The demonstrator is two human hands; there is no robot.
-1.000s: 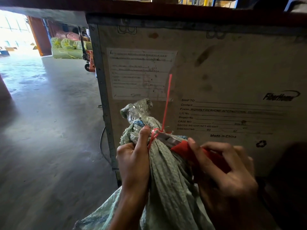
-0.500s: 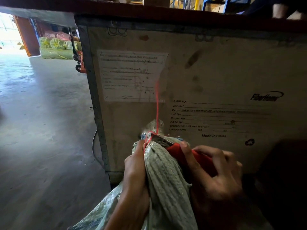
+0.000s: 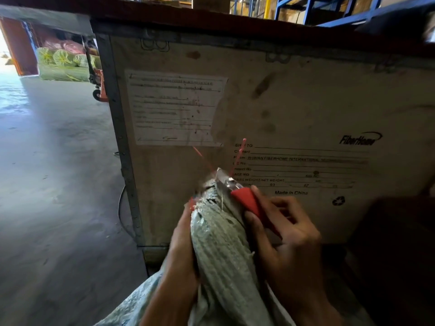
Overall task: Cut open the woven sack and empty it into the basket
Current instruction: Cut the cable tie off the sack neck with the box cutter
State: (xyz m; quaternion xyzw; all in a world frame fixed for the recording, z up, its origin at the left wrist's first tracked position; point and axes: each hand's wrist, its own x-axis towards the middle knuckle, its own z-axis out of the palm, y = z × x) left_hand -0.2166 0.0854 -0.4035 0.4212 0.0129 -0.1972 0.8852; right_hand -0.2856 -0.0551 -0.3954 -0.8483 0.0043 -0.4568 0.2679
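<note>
One pale green woven plastic sack (image 3: 219, 243), ribbed and gathered into a neck, stands in front of one large stained plywood crate (image 3: 294, 109). The left hand (image 3: 182, 248) is wrapped tight around the sack's neck from the left. The right hand (image 3: 284, 234) is closed around one red-handled knife (image 3: 249, 203), its silver blade at the top of the neck. Two thin red tie ends (image 3: 239, 154) stick up there. One torn paper label (image 3: 176, 107) is stuck on the crate, above the sack.

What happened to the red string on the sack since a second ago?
The red tie has split: one upright strand before, two loose ends now. The knife blade has pushed up through the sack neck. Left hand still squeezes the neck; right hand still holds the red knife.
</note>
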